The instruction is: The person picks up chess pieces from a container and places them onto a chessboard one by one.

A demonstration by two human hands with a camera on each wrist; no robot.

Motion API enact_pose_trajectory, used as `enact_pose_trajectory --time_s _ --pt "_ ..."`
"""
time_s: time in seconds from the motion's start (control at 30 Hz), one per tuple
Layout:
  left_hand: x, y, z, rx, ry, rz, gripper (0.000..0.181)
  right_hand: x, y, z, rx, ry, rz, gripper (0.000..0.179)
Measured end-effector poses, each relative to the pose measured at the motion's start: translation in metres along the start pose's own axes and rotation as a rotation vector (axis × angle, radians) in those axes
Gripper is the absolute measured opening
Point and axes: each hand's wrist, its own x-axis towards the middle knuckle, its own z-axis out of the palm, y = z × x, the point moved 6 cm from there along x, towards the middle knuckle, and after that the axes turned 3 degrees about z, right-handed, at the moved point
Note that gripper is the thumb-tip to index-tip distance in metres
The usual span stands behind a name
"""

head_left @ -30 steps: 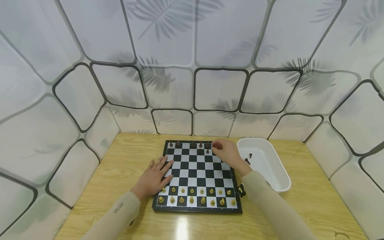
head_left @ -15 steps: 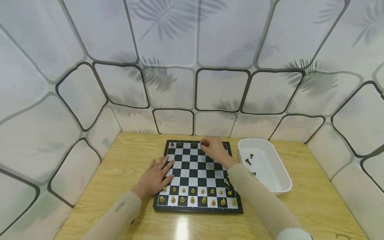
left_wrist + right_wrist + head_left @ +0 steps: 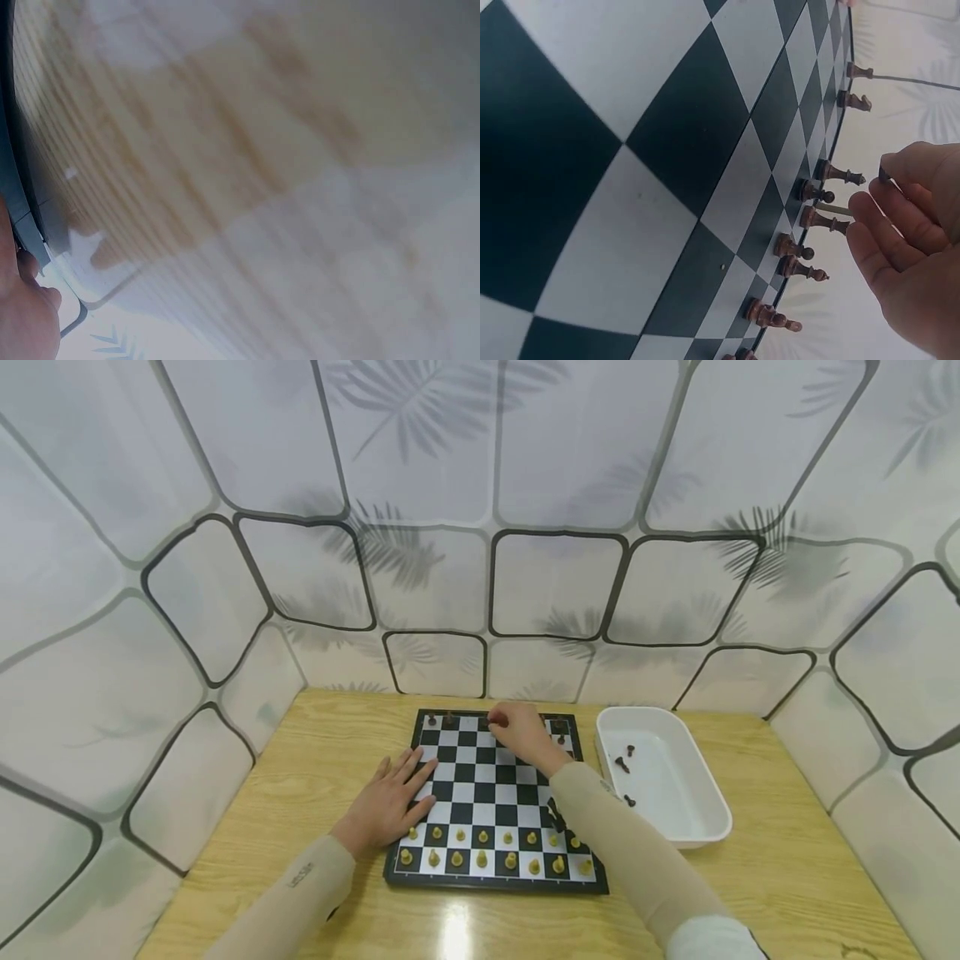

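While the right grip (image 3: pixel 520 732) pinches a dark piece (image 3: pixel 885 172), left grip (image 3: pixel 381 803) flat, nearer yellow rows (image 3: pixel 482 858) stand full but brown pieces (image 3: pixel 622 765) remain in the tray (image 3: pixel 678 789) rightward.

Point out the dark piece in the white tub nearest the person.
The dark piece beside the right sleeve; the tub's other two visible pieces lie close together, farther back.

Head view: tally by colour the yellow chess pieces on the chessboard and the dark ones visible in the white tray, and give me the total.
Yellow pieces on the chessboard: 16
Dark pieces visible in the white tray: 3
Total: 19
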Motion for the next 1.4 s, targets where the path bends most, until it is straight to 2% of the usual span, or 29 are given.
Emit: enact_pose_trajectory --time_s 0.27,0.63,1.07,1.4 --pt "-0.001 -0.001 0.001 0.004 -0.009 -0.007 0.071 -0.001 0.002 0.009 0.008 -0.043 0.017 0.018" --pt "-0.001 -0.001 0.001 0.002 0.0 -0.011 0.071 0.005 0.006 0.021 -0.026 -0.051 0.025 0.017" --pt "-0.001 0.0 0.0 0.003 -0.007 -0.011 0.071 0.008 0.007 0.024 -0.074 -0.067 0.049 0.016" --pt "-0.001 0.0 0.0 -0.009 -0.008 -0.018 0.07 0.009 0.009 0.029 -0.065 -0.064 0.039 0.015"
